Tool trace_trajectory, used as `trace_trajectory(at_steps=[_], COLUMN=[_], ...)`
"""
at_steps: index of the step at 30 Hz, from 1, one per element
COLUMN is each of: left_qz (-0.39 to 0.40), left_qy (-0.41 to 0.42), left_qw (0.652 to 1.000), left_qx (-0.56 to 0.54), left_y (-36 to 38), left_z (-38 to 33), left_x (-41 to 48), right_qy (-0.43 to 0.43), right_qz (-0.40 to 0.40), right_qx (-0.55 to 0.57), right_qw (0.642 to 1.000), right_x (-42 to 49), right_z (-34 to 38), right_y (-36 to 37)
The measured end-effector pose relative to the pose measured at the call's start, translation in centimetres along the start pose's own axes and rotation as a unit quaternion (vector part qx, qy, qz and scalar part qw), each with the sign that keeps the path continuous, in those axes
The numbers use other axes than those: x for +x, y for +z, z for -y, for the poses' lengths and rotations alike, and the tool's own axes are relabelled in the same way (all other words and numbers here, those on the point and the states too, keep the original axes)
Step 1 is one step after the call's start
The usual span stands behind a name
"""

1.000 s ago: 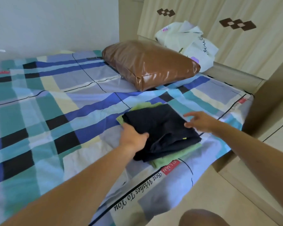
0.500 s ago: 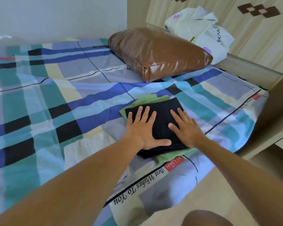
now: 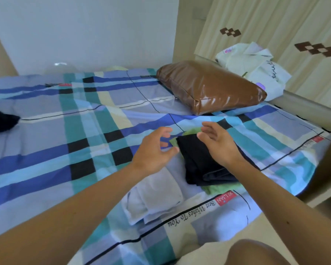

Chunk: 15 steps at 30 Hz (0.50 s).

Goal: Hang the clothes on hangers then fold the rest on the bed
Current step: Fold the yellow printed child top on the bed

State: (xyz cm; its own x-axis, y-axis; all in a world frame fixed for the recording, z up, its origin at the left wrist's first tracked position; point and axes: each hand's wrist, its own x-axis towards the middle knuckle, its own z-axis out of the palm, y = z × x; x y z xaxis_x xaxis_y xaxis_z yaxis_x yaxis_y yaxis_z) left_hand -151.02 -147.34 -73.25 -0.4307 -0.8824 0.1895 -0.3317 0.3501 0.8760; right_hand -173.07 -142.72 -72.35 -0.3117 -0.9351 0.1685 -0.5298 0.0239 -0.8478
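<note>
A folded dark navy garment (image 3: 201,163) lies on top of a folded light green one (image 3: 221,188) near the right side of the plaid bed (image 3: 84,150). My left hand (image 3: 153,152) hovers just left of the pile, fingers loosely curled and holding nothing. Above the pile's far end my right hand (image 3: 218,142) floats with relaxed fingers, also holding nothing. Another dark garment (image 3: 0,119) lies unfolded at the bed's far left edge, partly cut off by the frame.
A shiny brown pillow (image 3: 210,87) sits at the head of the bed, with a white bag (image 3: 256,66) behind it against the wardrobe doors (image 3: 275,25). The bed's wooden side rail (image 3: 304,106) runs along the right. My knee (image 3: 260,253) shows at bottom right.
Both hands have lifted off the folded pile, where they lay flat half a second ago, and the view has swung left, bringing the dark garment at far left into sight.
</note>
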Motion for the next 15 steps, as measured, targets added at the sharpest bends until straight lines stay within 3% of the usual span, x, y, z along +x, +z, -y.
trace_trajectory(at_steps=[9,15], left_qz=[-0.123,-0.130], left_qy=[-0.002,-0.056], left_qw=[0.992,0.990], left_qx=[-0.034,-0.020], left_y=[-15.8,-22.9], left_z=[-0.8,1.7], left_x=[-9.6,-17.0], right_qy=[-0.105,-0.151], right_qz=[0.064,0.130], right_qx=[0.097,0.137], right_qw=[0.988,0.970], right_x=[-2.8,-5.5], right_z=[13.3,18.7], right_y=[12.1,20.9])
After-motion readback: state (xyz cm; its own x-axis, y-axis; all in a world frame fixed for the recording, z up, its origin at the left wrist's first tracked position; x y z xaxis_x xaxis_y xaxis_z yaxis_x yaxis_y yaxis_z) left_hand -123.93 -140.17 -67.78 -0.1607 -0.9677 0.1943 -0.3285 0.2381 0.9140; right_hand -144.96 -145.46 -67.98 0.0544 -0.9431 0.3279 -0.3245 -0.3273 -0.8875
